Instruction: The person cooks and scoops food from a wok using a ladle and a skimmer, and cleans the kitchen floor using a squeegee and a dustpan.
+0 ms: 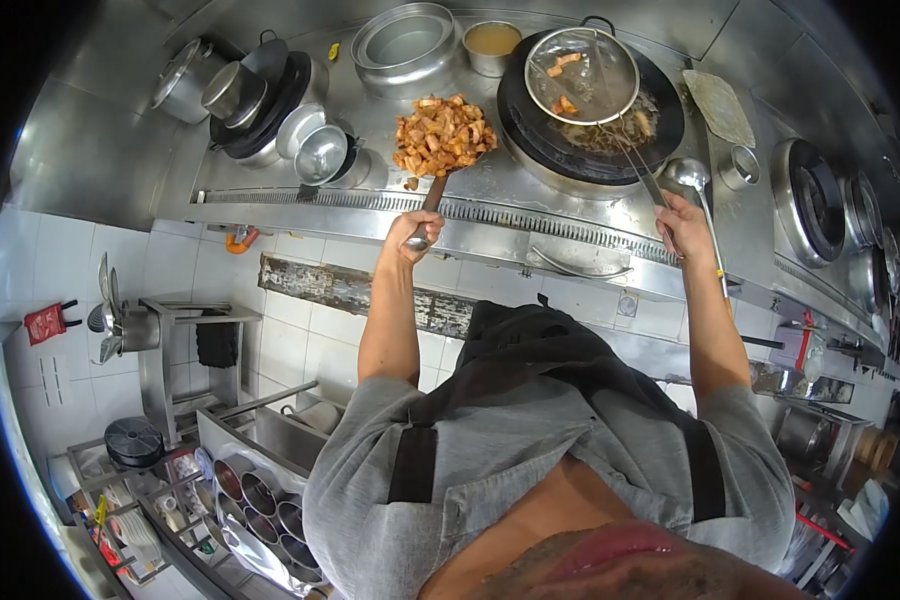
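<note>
Grey sheet-steel wall panels [95,165] flank a long silver steel counter [370,205]; narrow slotted metal grating [550,225] runs along its front. Below: white square-tiled floor [295,325], dark weathered strip with peeling surface [355,290]. Lower left: silver metal-framed stand [170,350].

My one view comes from the camera on my head, close above my shirt [570,430], and faces forward and down past my left grip [420,234] and right grip [684,226] to the worktop [344,88], curving wide at its edges.
</note>
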{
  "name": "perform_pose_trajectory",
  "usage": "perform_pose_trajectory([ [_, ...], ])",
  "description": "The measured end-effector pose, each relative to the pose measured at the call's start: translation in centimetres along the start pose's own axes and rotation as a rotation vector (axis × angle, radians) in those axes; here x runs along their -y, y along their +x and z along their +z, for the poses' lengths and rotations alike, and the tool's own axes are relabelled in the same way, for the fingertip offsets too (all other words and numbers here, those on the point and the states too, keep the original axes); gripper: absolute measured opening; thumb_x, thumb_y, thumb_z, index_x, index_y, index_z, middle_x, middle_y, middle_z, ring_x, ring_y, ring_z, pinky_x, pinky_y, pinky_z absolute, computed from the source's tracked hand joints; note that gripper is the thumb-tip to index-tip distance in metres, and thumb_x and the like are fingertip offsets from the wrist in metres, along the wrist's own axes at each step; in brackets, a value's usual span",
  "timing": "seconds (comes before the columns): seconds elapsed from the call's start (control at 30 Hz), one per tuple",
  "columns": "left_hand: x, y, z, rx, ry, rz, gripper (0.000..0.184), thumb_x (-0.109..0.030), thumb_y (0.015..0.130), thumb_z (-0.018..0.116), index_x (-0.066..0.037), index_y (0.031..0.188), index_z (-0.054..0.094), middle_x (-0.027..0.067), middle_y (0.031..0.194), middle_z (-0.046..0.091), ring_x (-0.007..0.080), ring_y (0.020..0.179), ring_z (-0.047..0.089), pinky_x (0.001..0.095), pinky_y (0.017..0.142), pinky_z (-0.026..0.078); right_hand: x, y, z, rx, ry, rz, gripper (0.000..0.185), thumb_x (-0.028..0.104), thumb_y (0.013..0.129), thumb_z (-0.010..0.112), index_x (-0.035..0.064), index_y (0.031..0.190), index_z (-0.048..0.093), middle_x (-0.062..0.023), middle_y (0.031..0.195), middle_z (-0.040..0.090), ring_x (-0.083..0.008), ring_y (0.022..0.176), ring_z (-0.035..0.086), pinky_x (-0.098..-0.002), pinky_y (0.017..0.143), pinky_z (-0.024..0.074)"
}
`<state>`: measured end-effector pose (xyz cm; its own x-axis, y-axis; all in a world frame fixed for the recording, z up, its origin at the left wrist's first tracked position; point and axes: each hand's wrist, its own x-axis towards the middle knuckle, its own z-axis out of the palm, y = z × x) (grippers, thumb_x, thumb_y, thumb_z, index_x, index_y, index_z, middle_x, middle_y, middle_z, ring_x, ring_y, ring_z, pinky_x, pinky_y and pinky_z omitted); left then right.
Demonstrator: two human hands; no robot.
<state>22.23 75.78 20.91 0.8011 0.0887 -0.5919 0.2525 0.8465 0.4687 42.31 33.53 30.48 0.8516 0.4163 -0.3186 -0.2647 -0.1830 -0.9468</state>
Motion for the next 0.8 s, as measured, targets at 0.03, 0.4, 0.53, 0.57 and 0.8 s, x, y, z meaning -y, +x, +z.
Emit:
perform_pose_trajectory([
  [0.03,0.1,0.3,-0.3,0.002,-0.007,0.002,0.013,0.003,0.082,0.044,0.009,0.092,0.038,0.0068,0.068,0.044,0.0081,0.049,0.043,0.0152,0.040,0.038,0.6,-0.3,0.4,0.003,-0.007,0.000,0.042,0.008,0.082,0.057,-0.0042,0.121,0.047,-0.0018,0.054,0.048,-0.0075,0.031,0.035,-0.0215,0.029,0.0256],
  [0.4,-1.1,2.8,-3.8,-0.048,0.154,0.043,0.004,0.002,0.078,0.048,0.004,0.078,0.045,0.0086,0.066,0.048,0.0117,0.049,0.044,0.0231,0.041,0.039,4.5,2.0,11.3,0.172,-0.211,-0.036,0.041,0.004,0.079,0.056,0.0001,0.120,0.051,-0.0012,0.054,0.050,-0.0072,0.035,0.038,-0.0238,0.034,0.0270],
  [0.53,-2.7,3.9,-4.0,-0.053,0.197,0.042,0.006,-0.001,0.077,0.052,0.002,0.074,0.048,0.0073,0.064,0.049,0.0115,0.048,0.044,0.0238,0.041,0.039,4.7,5.1,14.8,0.169,-0.449,-0.113,0.044,0.006,0.081,0.054,0.0000,0.123,0.047,-0.0025,0.054,0.050,-0.0088,0.035,0.039,-0.0256,0.034,0.0298],
  [0.57,-3.1,4.5,-4.2,-0.054,0.191,0.048,0.006,-0.001,0.077,0.052,0.002,0.074,0.048,0.0073,0.064,0.049,0.0115,0.048,0.044,0.0238,0.041,0.039,4.9,5.5,15.7,0.116,-0.573,-0.146,0.045,0.007,0.082,0.053,-0.0003,0.126,0.045,-0.0025,0.053,0.050,-0.0090,0.033,0.038,-0.0259,0.033,0.0284],
  [0.8,-5.3,7.3,-5.4,0.015,0.233,-0.047,0.005,-0.001,0.076,0.052,0.000,0.074,0.048,0.0046,0.061,0.048,0.0109,0.047,0.045,0.0228,0.040,0.040,6.1,7.2,17.1,-0.045,-0.993,-0.592,0.036,0.008,0.080,0.056,0.0076,0.116,0.055,-0.0201,0.076,0.062,-0.0313,0.070,0.063,-0.0366,0.068,0.0476],
])
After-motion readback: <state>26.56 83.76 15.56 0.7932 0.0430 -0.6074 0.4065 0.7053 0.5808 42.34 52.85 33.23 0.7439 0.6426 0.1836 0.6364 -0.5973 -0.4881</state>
